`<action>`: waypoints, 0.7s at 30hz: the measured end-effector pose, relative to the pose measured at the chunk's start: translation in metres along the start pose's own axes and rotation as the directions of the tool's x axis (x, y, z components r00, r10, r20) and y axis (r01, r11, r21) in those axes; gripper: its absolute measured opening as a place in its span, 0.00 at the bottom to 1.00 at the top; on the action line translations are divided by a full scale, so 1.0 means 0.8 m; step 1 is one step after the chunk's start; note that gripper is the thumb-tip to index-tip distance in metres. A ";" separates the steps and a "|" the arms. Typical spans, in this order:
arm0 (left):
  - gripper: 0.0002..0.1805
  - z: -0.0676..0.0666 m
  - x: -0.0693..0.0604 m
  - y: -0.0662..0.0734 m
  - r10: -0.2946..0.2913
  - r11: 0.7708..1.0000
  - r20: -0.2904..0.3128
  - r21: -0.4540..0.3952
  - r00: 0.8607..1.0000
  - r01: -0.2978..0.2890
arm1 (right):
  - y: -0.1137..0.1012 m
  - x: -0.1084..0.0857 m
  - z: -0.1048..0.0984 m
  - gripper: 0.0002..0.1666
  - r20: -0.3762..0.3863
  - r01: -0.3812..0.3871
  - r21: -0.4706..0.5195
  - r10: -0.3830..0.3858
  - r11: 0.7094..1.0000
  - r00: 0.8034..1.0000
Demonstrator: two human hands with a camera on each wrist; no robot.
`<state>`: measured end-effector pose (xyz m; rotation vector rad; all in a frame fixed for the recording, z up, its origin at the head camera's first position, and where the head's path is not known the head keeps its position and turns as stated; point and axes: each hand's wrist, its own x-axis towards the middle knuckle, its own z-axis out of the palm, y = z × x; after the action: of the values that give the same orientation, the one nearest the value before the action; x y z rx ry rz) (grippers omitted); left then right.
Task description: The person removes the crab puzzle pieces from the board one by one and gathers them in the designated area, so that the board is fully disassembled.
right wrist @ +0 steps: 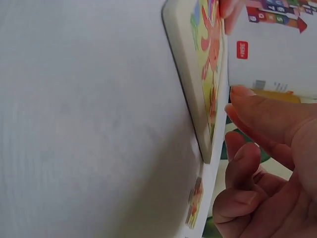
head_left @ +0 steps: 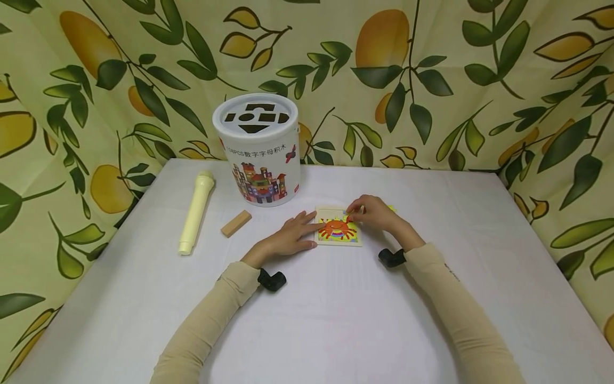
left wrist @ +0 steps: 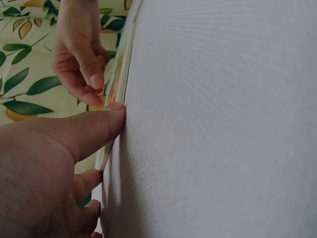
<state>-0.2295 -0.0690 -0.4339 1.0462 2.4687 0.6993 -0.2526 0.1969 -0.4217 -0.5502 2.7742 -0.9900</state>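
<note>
A square wooden puzzle board (head_left: 338, 234) with a red crab picture lies flat on the table. My left hand (head_left: 290, 234) rests at its left edge, fingers spread; in the left wrist view the thumb (left wrist: 106, 124) touches the board's edge. Over the upper right corner is my right hand (head_left: 376, 213), thumb and forefinger close together. In the right wrist view these fingertips stand off the board, and no piece shows between them; the other fingers are loosely bent. A loose puzzle piece (right wrist: 195, 203) lies beyond the board's corner, mostly behind the right hand in the head view.
Behind the board stands a white block bucket (head_left: 264, 160) with shaped holes in its lid. A wooden block (head_left: 236, 223) and a pale yellow tube (head_left: 196, 213) lie to the left. Patterned curtains (head_left: 316, 26) border the white table (head_left: 326, 330).
</note>
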 end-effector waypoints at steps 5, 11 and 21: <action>0.29 0.000 0.000 0.002 -0.004 1.000 0.008 -0.006 1.000 0.004 | -0.005 0.000 0.009 0.11 0.037 -0.029 -0.011 0.030 1.000 0.999; 0.29 0.001 -0.001 0.002 -0.006 1.000 0.005 -0.001 1.000 0.006 | -0.007 0.002 0.013 0.12 0.058 -0.061 -0.055 0.064 0.997 0.996; 0.29 0.000 -0.001 0.003 -0.006 1.000 0.002 0.004 1.000 0.006 | -0.010 0.001 0.011 0.10 0.054 -0.053 -0.050 0.056 0.997 0.997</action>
<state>-0.2280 -0.0682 -0.4323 1.0402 2.4717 0.6910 -0.2487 0.1857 -0.4237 -0.4983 2.7552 -0.8847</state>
